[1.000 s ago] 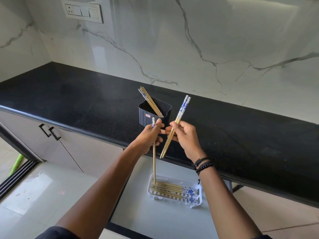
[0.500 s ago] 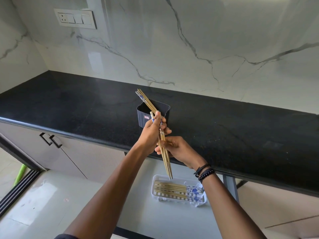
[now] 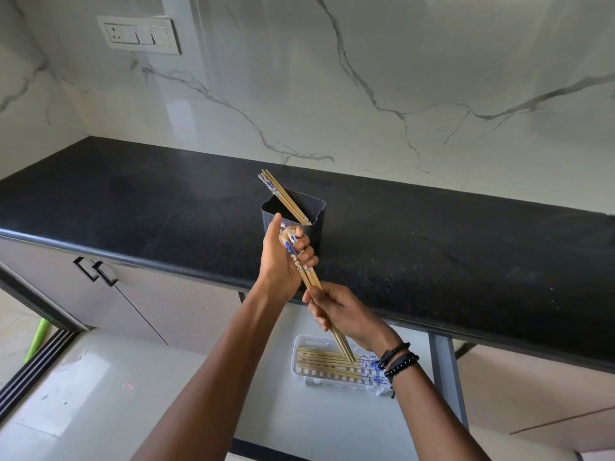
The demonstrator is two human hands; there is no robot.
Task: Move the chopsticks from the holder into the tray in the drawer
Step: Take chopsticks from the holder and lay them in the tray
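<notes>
A black holder (image 3: 317, 224) stands on the dark counter, and a few wooden chopsticks (image 3: 281, 194) with blue-patterned tops lean out of it to the left. My left hand (image 3: 283, 261) and my right hand (image 3: 342, 312) both grip one bundle of chopsticks (image 3: 311, 281), held slanted in front of the holder. The left hand has the patterned top end, the right the middle. The bundle's tips point down over a white tray (image 3: 301, 349) in the open drawer, where several chopsticks (image 3: 329, 364) lie side by side.
The black counter (image 3: 466, 261) runs along a white marble wall with a switch plate (image 3: 139, 34). The white drawer (image 3: 316, 424) is pulled out below the counter edge. Cabinet doors with black handles (image 3: 96, 269) are on the left.
The chopsticks held apart in two hands came together into one bundle. Both hands now grip it, and it has tilted with its tips lower, over the tray.
</notes>
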